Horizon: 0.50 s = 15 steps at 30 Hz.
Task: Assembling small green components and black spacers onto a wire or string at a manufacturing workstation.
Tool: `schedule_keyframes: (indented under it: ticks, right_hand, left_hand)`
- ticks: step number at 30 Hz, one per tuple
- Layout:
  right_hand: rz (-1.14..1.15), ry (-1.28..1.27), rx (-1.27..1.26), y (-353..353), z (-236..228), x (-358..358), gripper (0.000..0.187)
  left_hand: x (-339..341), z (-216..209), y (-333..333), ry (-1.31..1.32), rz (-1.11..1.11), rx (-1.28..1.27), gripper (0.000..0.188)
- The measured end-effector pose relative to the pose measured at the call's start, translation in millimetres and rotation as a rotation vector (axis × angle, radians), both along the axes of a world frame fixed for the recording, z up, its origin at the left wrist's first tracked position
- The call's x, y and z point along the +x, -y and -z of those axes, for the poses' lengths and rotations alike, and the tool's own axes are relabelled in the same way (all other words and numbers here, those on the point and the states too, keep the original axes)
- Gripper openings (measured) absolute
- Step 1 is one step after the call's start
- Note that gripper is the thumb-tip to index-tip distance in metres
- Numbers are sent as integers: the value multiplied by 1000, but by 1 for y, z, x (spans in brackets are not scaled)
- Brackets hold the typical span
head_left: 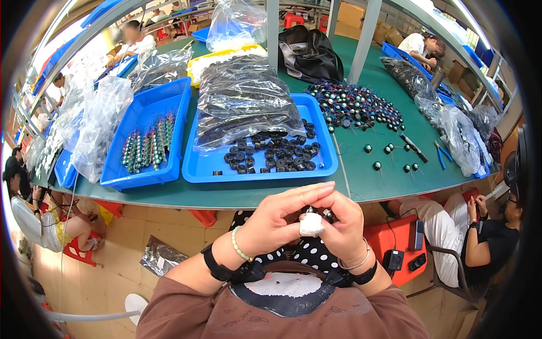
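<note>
Both my hands are held together in front of my chest, just off the table's near edge. My left hand (270, 221) has its fingers stretched over to meet the right fingertips, its thumb bent in below. My right hand (345, 221) curls inward with a small black part (328, 214) between its fingers. A white lump or wrapping (311, 225) sits at the meeting thumbs; I cannot tell whether it is tape on a thumb or a separate piece. What lies between the palms is mostly hidden. The nearest tray, a blue one (259, 177), holds several black round caps (280, 153).
A large bag of black parts (245, 101) lies in that tray. Left stands a blue tray (144, 179) with rows of green wired parts. Right are piled wired round parts (361, 104), a marker (414, 148) and blue-handled pliers (442, 155). A person (491, 237) sits beside a red stool (378, 237).
</note>
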State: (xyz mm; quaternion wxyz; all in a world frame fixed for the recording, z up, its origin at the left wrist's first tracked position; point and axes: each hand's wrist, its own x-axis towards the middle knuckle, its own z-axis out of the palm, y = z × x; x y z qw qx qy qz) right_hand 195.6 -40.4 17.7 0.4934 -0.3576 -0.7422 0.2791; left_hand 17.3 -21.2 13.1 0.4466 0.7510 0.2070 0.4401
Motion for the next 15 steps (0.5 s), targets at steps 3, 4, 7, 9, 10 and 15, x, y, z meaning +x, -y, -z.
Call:
schedule_keyframes:
  ticks: [3, 4, 7, 9, 10, 15]
  right_hand:
    - [21, -3, 37, 2, 0, -1, 19]
    - [35, -14, 41, 2, 1, -1, 19]
    - [34, -46, 29, -2, 15, 3, 17]
    - [-39, -291, -343, 0, 10, 1, 13]
    - [-136, -432, -390, -3, 7, 1, 12]
    - [-162, -523, -501, -11, 23, 4, 13]
  left_hand:
    - [3, 1, 2, 30, 3, 16, 56]
    - [4, 2, 3, 51, -1, 1, 53]
    - [8, 6, 1, 7, -9, 11, 54]
    - [7, 11, 4, 182, 169, -379, 56]
    - [3, 14, 0, 204, 230, -334, 59]
    - [-8, 13, -9, 50, 29, -90, 33]
